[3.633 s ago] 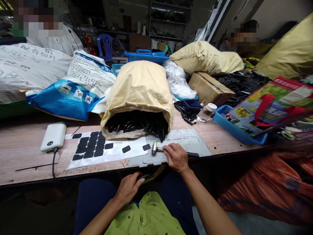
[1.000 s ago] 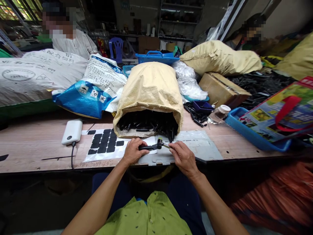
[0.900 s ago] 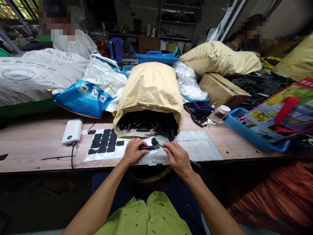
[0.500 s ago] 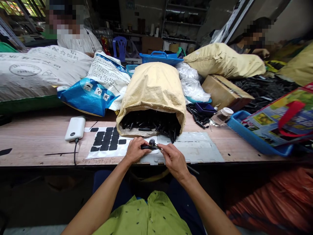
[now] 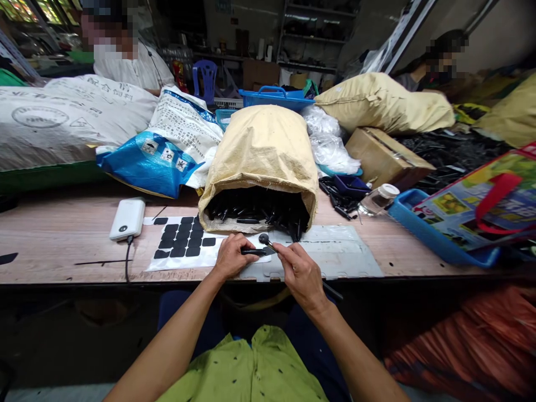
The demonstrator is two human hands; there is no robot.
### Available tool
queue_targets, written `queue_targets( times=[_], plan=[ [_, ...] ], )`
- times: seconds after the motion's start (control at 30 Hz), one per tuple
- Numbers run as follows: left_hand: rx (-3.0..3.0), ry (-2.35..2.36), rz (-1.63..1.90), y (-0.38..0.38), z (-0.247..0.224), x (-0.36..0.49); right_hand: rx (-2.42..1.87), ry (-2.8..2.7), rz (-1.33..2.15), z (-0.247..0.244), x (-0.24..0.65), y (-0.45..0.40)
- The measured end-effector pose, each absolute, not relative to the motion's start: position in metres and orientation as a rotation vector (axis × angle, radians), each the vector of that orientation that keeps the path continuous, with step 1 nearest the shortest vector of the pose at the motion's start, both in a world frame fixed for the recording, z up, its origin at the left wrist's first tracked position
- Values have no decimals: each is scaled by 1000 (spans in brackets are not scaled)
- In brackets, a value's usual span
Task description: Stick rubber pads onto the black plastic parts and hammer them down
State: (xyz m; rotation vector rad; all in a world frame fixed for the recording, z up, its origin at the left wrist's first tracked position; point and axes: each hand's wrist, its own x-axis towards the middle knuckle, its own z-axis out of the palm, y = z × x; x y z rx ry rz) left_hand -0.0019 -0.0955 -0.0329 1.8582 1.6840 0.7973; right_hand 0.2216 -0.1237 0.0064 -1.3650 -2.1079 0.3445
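Note:
My left hand (image 5: 231,255) pinches a slim black plastic piece (image 5: 253,252), which points to the right over the table. In my right hand (image 5: 299,272) is a small tool with a round dark head (image 5: 263,239) and a thin metal shaft; the fingers are closed round its rear part. The head sits just above the black piece, apart from it. A dark flat patch shows at the piece's right end, too small to make out. Behind both hands lies an open tan sack (image 5: 263,151), its mouth full of black pieces (image 5: 259,207).
A white sheet with black rounded stickers (image 5: 181,240) lies left of my hands, beside a white power bank (image 5: 128,219). A grey board (image 5: 335,251) is to the right, then a jar (image 5: 379,200) and blue tray (image 5: 444,240). Two people sit across the table.
The tool's round head has lifted off the black piece, and a dark flat patch is now visible at that piece's end. My left hand has barely moved.

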Motion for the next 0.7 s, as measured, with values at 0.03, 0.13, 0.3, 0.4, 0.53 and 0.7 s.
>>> queue_targets(
  times=[0.03, 0.13, 0.3, 0.4, 0.53, 0.7],
  plan=[
    [1856, 1686, 799, -96, -33, -2, -1370, -2117, 349, 5, 223, -125],
    [1855, 1695, 799, -96, -33, -1, -1390, -2149, 386, 1, 227, -127],
    [1872, 1691, 795, -96, -33, -2, -1415, -2051, 336, 1, 241, -117],
    [1888, 1689, 788, -96, -33, -3, -1398, -2107, 242, -3, 261, -104],
    [1905, 1671, 816, -96, -34, -4, -1270, -2316, 79, -17, 291, -87],
    [1919, 1632, 851, -97, -36, -7, -1108, -2377, 72, -28, 308, -75]
  ],
)
